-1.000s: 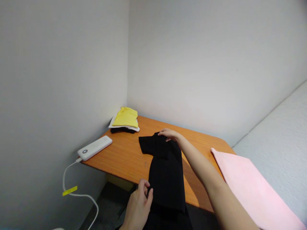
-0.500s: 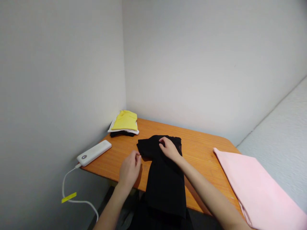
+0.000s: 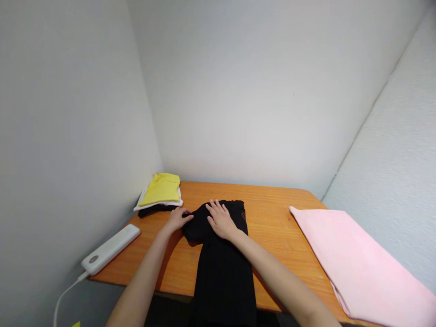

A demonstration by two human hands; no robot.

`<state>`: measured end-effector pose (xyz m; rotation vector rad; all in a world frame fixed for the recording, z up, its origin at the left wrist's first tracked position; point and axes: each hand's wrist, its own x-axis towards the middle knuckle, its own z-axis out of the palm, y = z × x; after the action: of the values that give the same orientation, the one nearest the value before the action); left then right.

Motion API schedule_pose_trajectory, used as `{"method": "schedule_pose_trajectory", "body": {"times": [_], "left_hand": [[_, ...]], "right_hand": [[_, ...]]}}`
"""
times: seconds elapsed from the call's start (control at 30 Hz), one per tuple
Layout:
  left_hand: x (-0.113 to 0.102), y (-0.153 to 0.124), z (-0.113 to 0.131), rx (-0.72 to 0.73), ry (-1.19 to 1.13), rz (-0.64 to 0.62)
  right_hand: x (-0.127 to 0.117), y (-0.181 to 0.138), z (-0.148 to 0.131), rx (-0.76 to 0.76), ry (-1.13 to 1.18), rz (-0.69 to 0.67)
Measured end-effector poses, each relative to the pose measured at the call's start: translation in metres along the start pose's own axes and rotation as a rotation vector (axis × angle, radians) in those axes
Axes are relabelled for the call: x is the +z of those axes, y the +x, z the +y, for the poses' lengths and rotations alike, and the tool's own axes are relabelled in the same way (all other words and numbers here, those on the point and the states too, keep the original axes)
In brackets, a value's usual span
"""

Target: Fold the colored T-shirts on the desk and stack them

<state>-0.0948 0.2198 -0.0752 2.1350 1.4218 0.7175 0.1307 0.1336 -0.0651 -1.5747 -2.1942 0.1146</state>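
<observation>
A black T-shirt (image 3: 225,272), folded lengthwise, lies on the wooden table (image 3: 272,236) with its lower part hanging past the front edge. Its short sleeve points left, and a small reddish mark shows near the collar end. At the sleeve's outer end is my left hand (image 3: 177,220), thumb and fingers pinched on the sleeve edge. My right hand (image 3: 221,221) rests flat on the upper part of the shirt, fingers spread.
Folded yellow (image 3: 160,188), white and black clothes are stacked at the back left corner. A white power bank (image 3: 112,247) with a white cable sits on the left edge. Pink cloth (image 3: 354,268) covers the right side. Walls border the back and left.
My left hand has moved to the sleeve's end and taken hold of its edge. My right hand has flattened onto the shirt with fingers spread. The camera view has shifted.
</observation>
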Motion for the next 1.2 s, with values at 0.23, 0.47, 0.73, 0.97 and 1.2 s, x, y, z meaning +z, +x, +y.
{"method": "schedule_pose_trajectory", "body": {"times": [0.23, 0.47, 0.73, 0.97, 1.2], "left_hand": [[0.000, -0.002, -0.003, 0.003, -0.254, -0.073], [-0.004, -0.009, -0.001, -0.055, -0.354, -0.095], [0.003, -0.003, -0.007, -0.083, -0.278, 0.054], [0.001, 0.005, 0.016, -0.161, -0.282, 0.088], [0.000, 0.029, 0.065, -0.208, -0.306, -0.038]], "right_hand": [[-0.001, 0.056, 0.018, 0.066, 0.047, -0.033], [-0.013, 0.060, 0.028, 0.096, 0.069, 0.095], [0.007, 0.003, -0.004, 0.084, -0.009, 0.103], [0.033, -0.020, -0.013, 0.082, -0.046, 0.019], [0.013, -0.025, -0.024, 0.086, 0.001, 0.063]]}}
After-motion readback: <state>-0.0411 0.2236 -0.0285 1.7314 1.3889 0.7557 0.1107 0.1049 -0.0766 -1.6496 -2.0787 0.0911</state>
